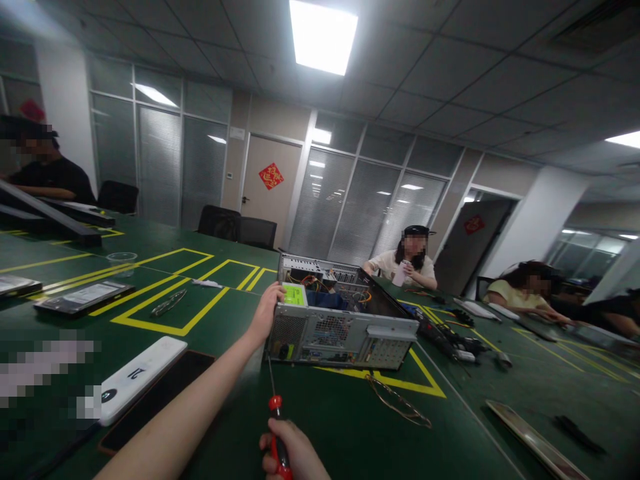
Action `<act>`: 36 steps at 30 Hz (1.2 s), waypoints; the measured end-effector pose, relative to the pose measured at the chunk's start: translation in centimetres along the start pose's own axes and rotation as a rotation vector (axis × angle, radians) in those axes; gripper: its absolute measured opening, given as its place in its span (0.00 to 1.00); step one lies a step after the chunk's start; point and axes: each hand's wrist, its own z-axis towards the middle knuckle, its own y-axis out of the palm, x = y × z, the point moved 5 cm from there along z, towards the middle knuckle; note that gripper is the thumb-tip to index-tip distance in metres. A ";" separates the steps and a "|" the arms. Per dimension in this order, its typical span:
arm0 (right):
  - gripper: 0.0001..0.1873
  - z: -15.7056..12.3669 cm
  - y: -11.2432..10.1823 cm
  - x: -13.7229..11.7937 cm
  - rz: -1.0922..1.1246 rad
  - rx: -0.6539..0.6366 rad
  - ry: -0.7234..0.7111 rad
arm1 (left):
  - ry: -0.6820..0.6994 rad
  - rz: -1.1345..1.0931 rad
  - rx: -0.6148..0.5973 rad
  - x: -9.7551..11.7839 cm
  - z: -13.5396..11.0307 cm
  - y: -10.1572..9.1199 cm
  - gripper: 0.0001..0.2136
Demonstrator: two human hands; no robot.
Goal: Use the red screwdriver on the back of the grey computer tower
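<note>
A computer case lies with its upper side uncovered and its back panel facing me; cables and parts show inside. My left hand is closed over the case's left edge, beside a power supply with a yellow-green label. In my right hand is a red and black screwdriver, gripped by the handle. Its shaft points up to the lower left corner of the back panel; whether the tip touches a screw is too small to tell.
Left of my arm lie a white power bank, a dark phone and a hard drive. A wire loop rests before the case. Cables and a metallic strip are on the right. Several people sit around the green table.
</note>
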 end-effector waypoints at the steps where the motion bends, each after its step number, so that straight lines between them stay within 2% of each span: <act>1: 0.16 0.0 0.0 0.0 0.015 0.014 -0.020 | -0.005 -0.003 0.000 -0.1 0.0 0.0 0.19; 6: 0.23 -0.2 0.7 -0.1 0.075 0.037 -0.018 | -0.019 -0.021 -0.003 -0.4 -0.1 0.0 0.18; 11: 0.31 -1.0 1.3 -0.6 0.158 -0.001 0.063 | -0.016 -0.031 -0.006 -0.6 -0.1 0.1 0.18; 16: 0.31 -1.5 1.0 -0.9 0.165 -0.059 0.112 | -0.014 -0.022 -0.023 -0.4 -0.1 0.1 0.18; 22: 0.12 -0.9 0.3 -0.7 0.163 0.061 -0.051 | -0.010 0.011 -0.008 -0.2 0.0 0.0 0.19; 25: 0.15 -0.8 0.6 -0.4 0.190 0.065 -0.039 | -0.002 0.005 0.000 -0.3 -0.1 0.0 0.19; 29: 0.28 -0.7 0.9 -0.3 0.244 0.027 0.014 | -0.003 -0.003 -0.004 -0.4 -0.1 0.1 0.18; 33: 0.25 -0.6 0.9 -0.3 0.217 -0.061 0.070 | 0.002 -0.005 0.000 -0.3 -0.1 0.1 0.18; 36: 0.24 -0.7 0.5 -0.4 0.221 -0.041 0.057 | 0.008 -0.001 0.005 -0.1 0.0 0.0 0.18</act>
